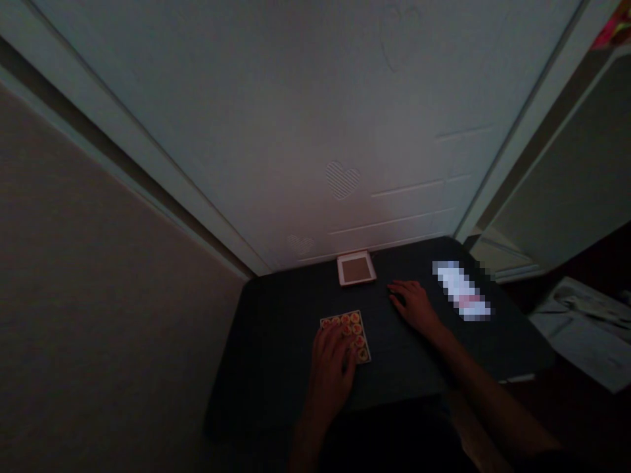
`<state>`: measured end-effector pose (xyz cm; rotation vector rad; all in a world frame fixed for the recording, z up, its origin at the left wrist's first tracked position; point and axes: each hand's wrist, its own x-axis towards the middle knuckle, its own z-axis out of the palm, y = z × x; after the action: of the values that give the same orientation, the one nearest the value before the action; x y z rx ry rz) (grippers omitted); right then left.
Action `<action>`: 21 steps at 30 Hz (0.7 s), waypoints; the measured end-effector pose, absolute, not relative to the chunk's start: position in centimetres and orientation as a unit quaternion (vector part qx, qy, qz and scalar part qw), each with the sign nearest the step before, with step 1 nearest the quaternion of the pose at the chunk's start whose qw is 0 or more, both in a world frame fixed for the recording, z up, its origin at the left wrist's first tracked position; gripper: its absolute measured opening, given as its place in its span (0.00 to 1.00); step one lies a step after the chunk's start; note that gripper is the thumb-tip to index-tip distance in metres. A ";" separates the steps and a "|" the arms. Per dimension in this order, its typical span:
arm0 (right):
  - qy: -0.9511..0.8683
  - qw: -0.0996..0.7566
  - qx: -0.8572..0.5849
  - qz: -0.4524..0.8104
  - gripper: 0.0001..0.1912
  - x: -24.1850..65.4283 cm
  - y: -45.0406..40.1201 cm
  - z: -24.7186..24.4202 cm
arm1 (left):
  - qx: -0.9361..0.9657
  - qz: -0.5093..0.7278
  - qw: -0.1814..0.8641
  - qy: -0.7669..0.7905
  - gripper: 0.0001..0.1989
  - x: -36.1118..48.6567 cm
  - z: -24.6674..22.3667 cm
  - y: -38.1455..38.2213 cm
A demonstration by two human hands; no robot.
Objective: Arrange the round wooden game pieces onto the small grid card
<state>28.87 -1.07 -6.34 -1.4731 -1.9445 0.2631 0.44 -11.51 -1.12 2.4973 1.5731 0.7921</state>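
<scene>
A small square tray of round pieces with red and dark marks (357, 329) lies on the dark table (266, 341). Over its left and lower part rests my left hand (332, 368), fingers spread, hiding several of the pieces. To the right, my right hand (413, 305) lies on the table with its fingers apart and nothing visible in them. Between the hands and the wall sits a small pinkish-white square frame or box with a brown centre (355, 269).
A bright, pixelated phone-like object (462, 291) lies on the table's right side. Behind the table stands a white panel with embossed hearts (342, 180). A pale flat item (586, 328) is beyond the table's right edge.
</scene>
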 end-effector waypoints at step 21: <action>-0.713 0.393 -0.530 0.237 0.14 29.0 -7.2 -4.9 | 0.799 0.274 0.032 0.534 0.09 2.2 -2.1 -10.1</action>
<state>28.99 -7.17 -4.92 -1.3458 -1.8097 0.6018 2.19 -10.09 -2.10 2.4614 1.6436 0.8424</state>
